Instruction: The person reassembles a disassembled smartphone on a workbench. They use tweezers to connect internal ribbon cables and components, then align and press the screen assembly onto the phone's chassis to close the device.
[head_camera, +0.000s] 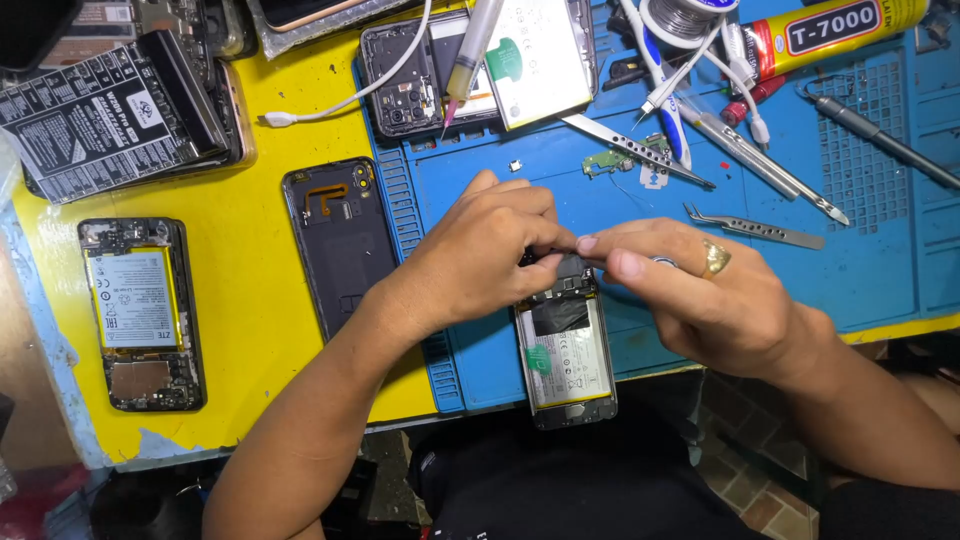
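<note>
Both hands are bunched up over the top end of an opened phone (566, 360) that lies face down at the near edge of the blue mat (880, 260). The left hand (480, 255) comes in from the lower left, fingers curled tight, thumb and forefinger pinching at something small and dark right at the phone's top edge. Can't tell exactly what that bit is, the fingers cover it. The right hand (690, 295) comes in from the right, gold ring (715, 258) on one finger, thumb and forefinger pinched narrow and meeting the left fingertips at the same spot. Looks like a thin tool is in that pinch, but it's mostly hidden.

The phone itself has its back off, so you see the white battery (566, 365) with a little green tab, and the lower end hangs a bit over the mat's edge.

Just left of the left wrist is a dark back cover (335, 245) lying on the yellow table (260, 330). Further left sits another opened phone with a yellow-edged battery (135, 300). Beyond the hands on the mat: tweezers (755, 228) just past the right knuckles, a small green board (610, 160), a syringe (470, 55) over a third open phone (420, 75), and a yellow glue tube (835, 30) at the far right.
</note>
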